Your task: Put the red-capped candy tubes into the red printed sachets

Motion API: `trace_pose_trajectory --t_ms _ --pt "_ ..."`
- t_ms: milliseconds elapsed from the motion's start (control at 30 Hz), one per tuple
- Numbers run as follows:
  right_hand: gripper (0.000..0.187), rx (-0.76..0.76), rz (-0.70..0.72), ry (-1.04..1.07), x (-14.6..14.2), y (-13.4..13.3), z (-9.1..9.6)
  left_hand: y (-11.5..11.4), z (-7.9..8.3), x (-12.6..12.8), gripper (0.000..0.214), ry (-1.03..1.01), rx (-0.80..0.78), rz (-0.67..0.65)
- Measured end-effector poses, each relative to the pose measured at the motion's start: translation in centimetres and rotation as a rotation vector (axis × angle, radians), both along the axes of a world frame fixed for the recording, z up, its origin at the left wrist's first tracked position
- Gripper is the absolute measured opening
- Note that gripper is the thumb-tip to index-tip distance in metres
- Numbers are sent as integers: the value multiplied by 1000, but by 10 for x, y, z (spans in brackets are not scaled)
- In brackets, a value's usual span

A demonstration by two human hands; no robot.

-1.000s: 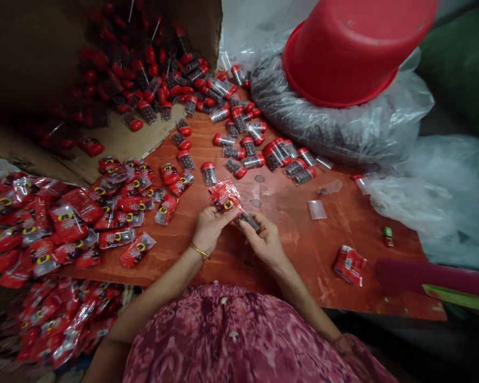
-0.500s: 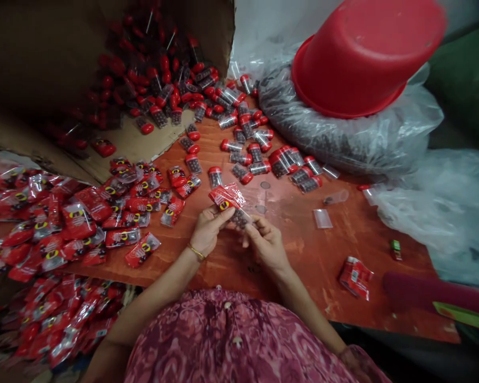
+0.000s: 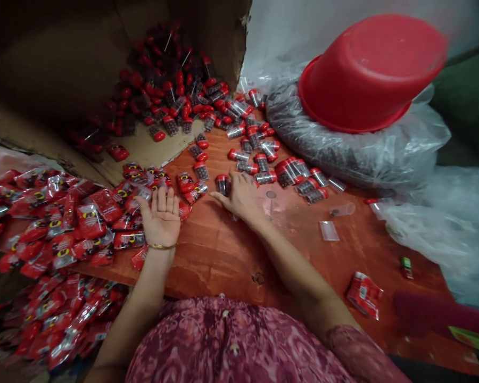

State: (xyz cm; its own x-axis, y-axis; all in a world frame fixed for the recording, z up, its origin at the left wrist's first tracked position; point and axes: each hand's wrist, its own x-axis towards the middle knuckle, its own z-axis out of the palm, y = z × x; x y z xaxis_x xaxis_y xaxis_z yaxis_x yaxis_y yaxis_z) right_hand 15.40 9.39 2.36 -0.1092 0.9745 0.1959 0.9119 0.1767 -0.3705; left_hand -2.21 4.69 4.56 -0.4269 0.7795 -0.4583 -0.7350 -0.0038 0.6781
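My left hand [image 3: 162,218] is palm up with its fingers spread, at the right edge of a heap of red printed packets [image 3: 91,221]. Nothing rests in the palm. Over the middle of the table, my right hand [image 3: 243,197] is stretched out palm down, thumb apart from the fingers. Just beside its thumb and fingers stands a clear container with a red cap and dark contents [image 3: 222,184]. The right fingertips are partly hidden near more such red-capped containers [image 3: 247,167].
A cardboard box [image 3: 151,151] on its side spills many red-capped containers. Behind, an upturned red tub [image 3: 367,80] sits on a plastic bag of dark pieces [image 3: 343,151]. At right lie an empty clear container [image 3: 343,209], a crumpled red packet [image 3: 364,295] and plastic sheeting [image 3: 419,223].
The hands were together holding a red packet and a clear container. Now they have parted: the left moved left to the packet heap without the packet, the right moved forward to the containers.
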Motion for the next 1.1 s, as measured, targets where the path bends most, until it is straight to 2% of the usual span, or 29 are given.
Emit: trace_pose_trajectory --t_ms 33,100,167,233,300,367,433,567,633,700,800,867,1000,1100 --pt "49 -26 0 -56 -6 8 0 1 -2 1 43 49 8 -20" --pt "41 -85 10 -88 -14 17 2 -1 -8 12 47 285 23 -196" --pt "37 -104 12 -36 -9 17 6 -4 -16 31 41 718 82 -441" --pt "38 -66 -32 62 9 9 11 -4 -23 50 32 1213 210 -651" --pt "40 -26 -113 156 37 -7 12 0 -29 64 32 1593 332 -785" --pt "37 -56 -195 183 67 -28 6 5 -33 72 33 1812 384 -878" --pt "38 -61 -283 140 92 -50 -7 7 -36 75 33 1923 377 -941" --pt "41 51 -369 -40 113 -84 -33 4 -40 77 30 1979 312 -970" --pt "42 134 -389 -80 109 -93 -35 0 -41 78 29 1962 288 -958" --pt "38 209 -355 -37 99 -98 -30 -2 -42 79 29 1925 271 -917" --pt "30 243 -240 198 74 -100 -16 -5 -40 78 29 1842 265 -815" --pt "29 164 -182 435 56 -96 -9 -8 -35 76 29 1783 277 -753" --pt "28 -62 -158 932 32 -82 -6 -15 -21 75 28 1631 322 -705" --pt "29 -85 -166 1060 29 -76 -7 -18 -17 77 39 1359 264 -658"
